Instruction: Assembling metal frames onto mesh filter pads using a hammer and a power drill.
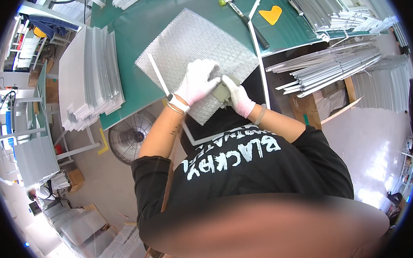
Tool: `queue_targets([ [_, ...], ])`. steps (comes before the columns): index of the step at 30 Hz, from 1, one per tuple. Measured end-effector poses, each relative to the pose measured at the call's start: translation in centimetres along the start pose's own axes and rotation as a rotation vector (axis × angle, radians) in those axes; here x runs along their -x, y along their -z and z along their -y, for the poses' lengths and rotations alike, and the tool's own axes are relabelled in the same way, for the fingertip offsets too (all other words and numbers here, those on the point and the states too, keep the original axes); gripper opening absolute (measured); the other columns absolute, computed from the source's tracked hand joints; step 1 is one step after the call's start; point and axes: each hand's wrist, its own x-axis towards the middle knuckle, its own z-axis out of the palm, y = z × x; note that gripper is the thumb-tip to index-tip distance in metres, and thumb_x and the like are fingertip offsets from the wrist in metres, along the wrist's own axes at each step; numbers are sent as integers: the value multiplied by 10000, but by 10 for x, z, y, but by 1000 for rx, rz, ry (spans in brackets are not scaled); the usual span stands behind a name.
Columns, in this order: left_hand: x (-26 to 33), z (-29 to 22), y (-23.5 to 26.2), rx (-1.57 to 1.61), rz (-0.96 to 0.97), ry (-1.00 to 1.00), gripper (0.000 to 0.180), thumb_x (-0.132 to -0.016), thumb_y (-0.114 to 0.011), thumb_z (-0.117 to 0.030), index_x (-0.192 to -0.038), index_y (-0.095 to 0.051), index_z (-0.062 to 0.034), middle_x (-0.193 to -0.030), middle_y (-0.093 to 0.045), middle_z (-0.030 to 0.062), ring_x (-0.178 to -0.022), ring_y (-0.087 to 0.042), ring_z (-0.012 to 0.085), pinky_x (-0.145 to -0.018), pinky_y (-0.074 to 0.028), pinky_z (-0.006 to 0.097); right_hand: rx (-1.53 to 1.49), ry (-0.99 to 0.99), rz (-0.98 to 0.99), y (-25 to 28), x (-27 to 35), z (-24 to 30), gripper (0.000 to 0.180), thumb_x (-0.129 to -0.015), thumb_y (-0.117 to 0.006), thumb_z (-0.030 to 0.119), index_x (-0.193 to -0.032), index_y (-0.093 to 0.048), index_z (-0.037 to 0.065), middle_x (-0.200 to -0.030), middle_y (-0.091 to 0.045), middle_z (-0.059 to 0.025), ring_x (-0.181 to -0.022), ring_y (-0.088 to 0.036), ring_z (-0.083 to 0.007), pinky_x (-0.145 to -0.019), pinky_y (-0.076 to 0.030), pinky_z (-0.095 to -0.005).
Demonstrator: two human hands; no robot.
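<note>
Both my hands wear white gloves and meet over the near part of a silvery mesh sheet [188, 37]. In my right hand [239, 99] is a small grey-green block [221, 93], with the fingers closed round its right side. My left hand [197, 82] has its fingers curled, and its thumb and fingertips meet the block's left edge. The mesh lies turned like a diamond and overhangs the table's near edge towards my body. A white frame surrounds the work, with its left bar [158, 75] on the mesh and its right bar [262, 73] beside my right hand.
On the green table [131, 37] lie a hammer [245, 21] and a yellow heart-shaped scraper [271, 15]. Stacked mesh sheets [89, 74] stand at the left. White strips [333, 68] are piled at the right. A floor fan [132, 137] stands below the table's left edge.
</note>
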Motion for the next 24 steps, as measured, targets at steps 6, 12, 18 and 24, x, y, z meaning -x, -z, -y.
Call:
queue_targets([
  [6, -21, 11, 27, -169, 69, -91, 305, -792, -690, -288, -1038, -655, -111, -945, -635, 90, -944, -592, 313, -856, -453, 435, 203, -258, 443, 20, 17, 10, 657, -896, -692, 336, -1365, -389, -11, -1277, -543, -184, -1113, -583, -243, -945, -500, -370],
  [12, 13, -15, 26, -46, -29, -36, 497, -747, -732, -364, -1128, -636, -59, -1182, -589, 176, -1147, -545, 361, -1020, -410, 454, 981, 966, -196, 51, 56, 40, 314, -810, -708, 99, -1088, -585, 21, -994, -588, -63, -911, -588, -135, -810, -490, -292],
  [18, 6, -23, 25, -187, 150, -6, 693, -695, -767, -378, -1256, -571, -22, -1321, -513, 223, -1294, -433, 412, -1116, -319, 508, 369, 467, -173, 77, 3, 37, 759, -896, -618, 45, -1514, -177, 41, -991, -571, -95, -783, -582, -126, -687, -509, -266],
  [24, 4, -3, 34, -176, 140, -114, 637, -677, -730, -351, -1200, -591, -15, -1304, -524, 217, -1255, -468, 381, -1080, -369, 447, 199, 704, -104, 57, 30, 37, 657, -943, -459, -15, -1535, -185, 64, -875, -604, -60, -547, -453, -42, -489, -390, -183],
])
